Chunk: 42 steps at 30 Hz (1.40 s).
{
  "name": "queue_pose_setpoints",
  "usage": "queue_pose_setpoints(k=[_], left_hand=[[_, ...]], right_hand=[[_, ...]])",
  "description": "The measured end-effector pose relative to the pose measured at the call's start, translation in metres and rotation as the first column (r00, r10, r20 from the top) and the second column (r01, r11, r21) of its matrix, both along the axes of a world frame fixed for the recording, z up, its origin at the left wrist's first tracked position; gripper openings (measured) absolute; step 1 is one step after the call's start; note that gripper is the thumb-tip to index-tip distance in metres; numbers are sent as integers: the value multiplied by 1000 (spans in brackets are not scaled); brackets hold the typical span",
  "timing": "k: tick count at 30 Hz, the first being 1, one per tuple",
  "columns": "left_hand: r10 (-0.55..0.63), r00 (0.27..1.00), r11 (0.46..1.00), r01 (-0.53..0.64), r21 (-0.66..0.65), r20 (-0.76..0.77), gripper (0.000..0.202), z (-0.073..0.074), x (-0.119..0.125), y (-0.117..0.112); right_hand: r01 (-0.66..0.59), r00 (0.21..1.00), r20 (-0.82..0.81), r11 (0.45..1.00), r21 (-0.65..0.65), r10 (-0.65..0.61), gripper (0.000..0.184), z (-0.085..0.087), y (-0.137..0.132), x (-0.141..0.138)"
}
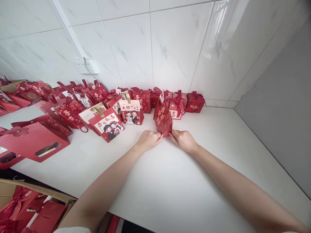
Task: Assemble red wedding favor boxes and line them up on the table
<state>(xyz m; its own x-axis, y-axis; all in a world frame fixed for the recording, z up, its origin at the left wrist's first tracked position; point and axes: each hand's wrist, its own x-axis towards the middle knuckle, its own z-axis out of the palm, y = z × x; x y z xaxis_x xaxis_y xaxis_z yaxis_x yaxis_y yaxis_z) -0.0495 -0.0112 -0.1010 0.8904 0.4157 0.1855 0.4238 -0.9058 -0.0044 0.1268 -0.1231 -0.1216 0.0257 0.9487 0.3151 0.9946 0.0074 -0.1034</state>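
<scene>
Red box (162,118), lower edges pinched by left hand (150,139) and right hand (184,140), has open tabletop (230,139) rightward.

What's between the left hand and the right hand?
In the head view, the lower end of the red gift box sits between the left hand and the right hand.

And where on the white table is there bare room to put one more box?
On the white table, one free patch lies between the right forearm and the grey panel, another between the forearms, in front of the red box held by the left hand and right hand. Gift boxes crowd the left end and most of the strip along the tiled wall.
</scene>
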Motion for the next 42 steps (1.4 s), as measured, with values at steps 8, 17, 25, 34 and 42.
queue_pose_setpoints(k=[8,17,25,34,42], left_hand=[[100,992,995,-102,20,77,43,0,0,5],[178,975,973,-195,127,131,38,1,12,-12],[186,978,977,-194,92,92,32,-6,17,-18],[219,974,974,-222,41,60,29,-4,14,-16],[183,983,983,-183,4,-30,29,-6,12,-16]], right_hand=[[77,997,-19,995,59,-76,37,-2,3,-4],[181,982,26,965,187,-189,38,0,14,-15],[221,974,33,968,123,-226,30,-4,13,-21],[235,970,43,970,58,-237,25,-3,11,-17],[240,970,49,971,1,-240,26,-7,12,-17]])
